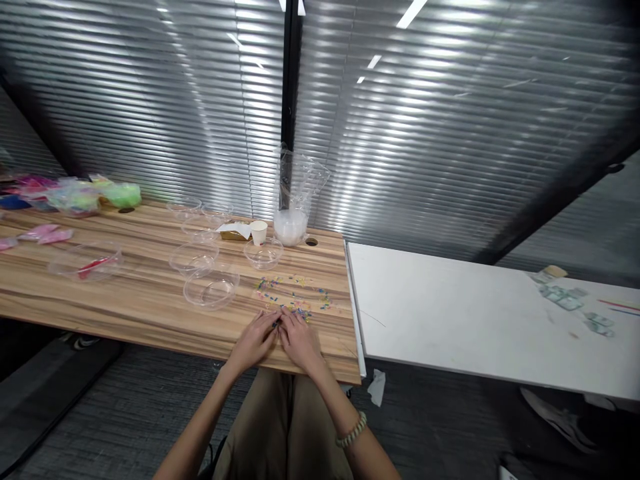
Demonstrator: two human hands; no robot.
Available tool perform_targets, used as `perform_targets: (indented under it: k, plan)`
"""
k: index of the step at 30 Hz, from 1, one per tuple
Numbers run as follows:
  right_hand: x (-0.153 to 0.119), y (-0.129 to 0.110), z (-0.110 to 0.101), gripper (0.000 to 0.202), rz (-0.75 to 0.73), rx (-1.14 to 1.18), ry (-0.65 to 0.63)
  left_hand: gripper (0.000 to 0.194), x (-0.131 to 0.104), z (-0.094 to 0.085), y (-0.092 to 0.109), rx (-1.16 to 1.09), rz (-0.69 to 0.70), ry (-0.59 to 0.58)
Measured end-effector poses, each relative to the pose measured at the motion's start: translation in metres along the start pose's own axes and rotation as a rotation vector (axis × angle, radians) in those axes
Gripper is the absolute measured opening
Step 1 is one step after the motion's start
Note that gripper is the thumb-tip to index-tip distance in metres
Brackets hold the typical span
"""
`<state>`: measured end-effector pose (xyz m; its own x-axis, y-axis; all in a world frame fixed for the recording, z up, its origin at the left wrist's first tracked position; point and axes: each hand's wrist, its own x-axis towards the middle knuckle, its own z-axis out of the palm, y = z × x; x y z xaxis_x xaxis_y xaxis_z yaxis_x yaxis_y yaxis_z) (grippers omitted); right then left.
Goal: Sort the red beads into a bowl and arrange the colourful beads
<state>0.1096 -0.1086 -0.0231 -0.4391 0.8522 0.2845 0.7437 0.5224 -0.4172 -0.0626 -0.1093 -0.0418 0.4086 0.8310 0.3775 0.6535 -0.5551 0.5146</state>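
Small colourful beads or tube-like pieces lie scattered in a rough ring on the wooden table, too small to name surely. At the ring's near side my left hand rests on the tabletop, fingers stretched forward. Beside it lies my right hand, fingers extended and slightly apart, at the edge of a denser cluster of the pieces. The fingertips of both hands nearly meet. A few dark pieces show between them, and whatever lies beneath the fingers is hidden.
Clear plastic bowls stand to the left, one holding something red. Behind are a paper cup, a small brown box and a clear bag with white contents. A white table adjoins on the right.
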Motion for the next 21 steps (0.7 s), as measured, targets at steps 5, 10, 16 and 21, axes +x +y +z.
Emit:
perform_targets:
  k: [5, 10, 16, 21]
  plan:
    - [-0.0003, -0.0004, 0.0001, 0.036, -0.001, 0.003, 0.011, 0.043, -0.0005, 0.0019, -0.0020, 0.000, 0.005, 0.006]
    - [-0.0003, -0.0002, -0.0001, 0.036, -0.007, -0.011, 0.010, 0.044, -0.0003, 0.0024, -0.0020, 0.004, 0.001, 0.012]
    - [-0.0003, 0.0001, -0.0004, 0.036, 0.000, -0.016, 0.009, 0.045, -0.0002, 0.0019, -0.0013, 0.000, 0.001, 0.014]
    - [-0.0002, -0.0003, -0.0008, 0.036, -0.002, -0.001, 0.006, 0.045, -0.0006, 0.0024, -0.0014, 0.009, 0.003, 0.021]
